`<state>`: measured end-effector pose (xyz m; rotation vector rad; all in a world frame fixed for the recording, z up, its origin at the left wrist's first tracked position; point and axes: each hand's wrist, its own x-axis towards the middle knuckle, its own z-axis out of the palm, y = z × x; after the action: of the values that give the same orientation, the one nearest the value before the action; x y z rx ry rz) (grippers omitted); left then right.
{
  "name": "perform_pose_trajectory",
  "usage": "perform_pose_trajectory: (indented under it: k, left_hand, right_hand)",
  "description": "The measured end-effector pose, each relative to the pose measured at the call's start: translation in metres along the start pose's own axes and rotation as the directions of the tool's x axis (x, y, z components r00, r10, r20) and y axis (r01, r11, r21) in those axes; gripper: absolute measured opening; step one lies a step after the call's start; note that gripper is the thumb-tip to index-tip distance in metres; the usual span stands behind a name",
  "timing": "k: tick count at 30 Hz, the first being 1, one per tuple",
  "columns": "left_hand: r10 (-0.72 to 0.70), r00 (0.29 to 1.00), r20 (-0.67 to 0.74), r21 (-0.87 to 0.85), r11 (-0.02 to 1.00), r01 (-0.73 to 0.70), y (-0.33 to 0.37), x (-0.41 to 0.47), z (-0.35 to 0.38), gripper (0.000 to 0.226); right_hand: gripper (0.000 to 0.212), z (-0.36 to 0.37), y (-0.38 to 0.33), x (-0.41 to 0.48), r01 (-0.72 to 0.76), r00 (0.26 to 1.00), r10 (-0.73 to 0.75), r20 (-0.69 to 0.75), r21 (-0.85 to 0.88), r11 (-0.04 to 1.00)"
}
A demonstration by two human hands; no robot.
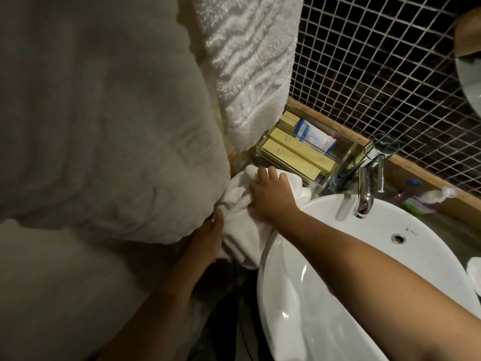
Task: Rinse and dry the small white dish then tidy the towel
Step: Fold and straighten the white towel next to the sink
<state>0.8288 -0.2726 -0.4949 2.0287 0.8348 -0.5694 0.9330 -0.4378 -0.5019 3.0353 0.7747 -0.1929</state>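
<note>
A small white towel (240, 230) lies bunched on the counter at the left rim of the white basin (364, 256). My right hand (270, 196) presses down on top of it with fingers curled into the cloth. My left hand (208, 238) holds the towel's near left side, thumb up along the fabric. At the far right edge a white rounded object (473, 272) shows partly; I cannot tell if it is the small dish.
Large white towels (104, 113) hang close on the left. A clear tray (325, 173) with yellow boxes and a blue-white packet stands behind the towel. A chrome tap (364, 188) reaches over the basin. Small toiletries (421, 199) lie by the dark tiled wall.
</note>
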Motion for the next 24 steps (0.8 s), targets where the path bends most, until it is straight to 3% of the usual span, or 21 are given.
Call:
perform_pose_trajectory:
  k: [3, 6, 9, 11, 15, 18, 21, 24]
  left_hand:
    - [0.172, 0.985, 0.003, 0.185, 0.968, -0.169, -0.003, -0.019, -0.002, 0.096]
    - [0.301, 0.953, 0.028, 0.409, 0.866, -0.286, -0.003, -0.031, 0.002, 0.093]
    - [0.453, 0.891, -0.001, 0.472, 0.786, -0.399, -0.004, -0.032, 0.010, 0.090]
    - [0.511, 0.858, -0.050, 0.431, 0.786, -0.443, -0.005, -0.032, 0.016, 0.067]
    - [0.495, 0.857, -0.141, 0.198, 0.863, -0.465, -0.007, -0.034, 0.018, 0.030]
    - [0.483, 0.862, -0.152, 0.132, 0.874, -0.467, -0.005, -0.036, 0.014, 0.036]
    - [0.503, 0.843, -0.192, 0.068, 0.864, -0.499, -0.004, -0.048, 0.006, 0.043]
    - [0.586, 0.764, -0.271, -0.008, 0.792, -0.610, 0.006, -0.069, -0.007, 0.046]
  right_hand:
    - [0.044, -0.007, 0.000, -0.004, -0.060, 0.996, 0.065, -0.064, 0.084, 0.995]
    - [0.040, -0.011, 0.002, -0.010, -0.078, 0.993, 0.084, -0.084, 0.069, 0.995]
    - [0.032, -0.014, 0.006, -0.014, -0.079, 0.994, 0.082, -0.067, 0.045, 0.996]
    - [0.029, -0.015, 0.007, -0.014, -0.082, 0.996, 0.085, -0.042, 0.066, 0.994]
    - [0.049, -0.013, 0.007, -0.016, -0.102, 0.993, 0.092, 0.076, 0.142, 0.985]
    - [0.044, -0.021, 0.009, -0.018, -0.155, 0.984, 0.138, 0.115, 0.151, 0.976]
    - [0.040, -0.042, 0.010, -0.020, -0.233, 0.972, 0.233, 0.026, 0.229, 0.945]
    - [0.033, -0.070, 0.017, -0.030, -0.306, 0.940, 0.338, -0.051, 0.316, 0.898]
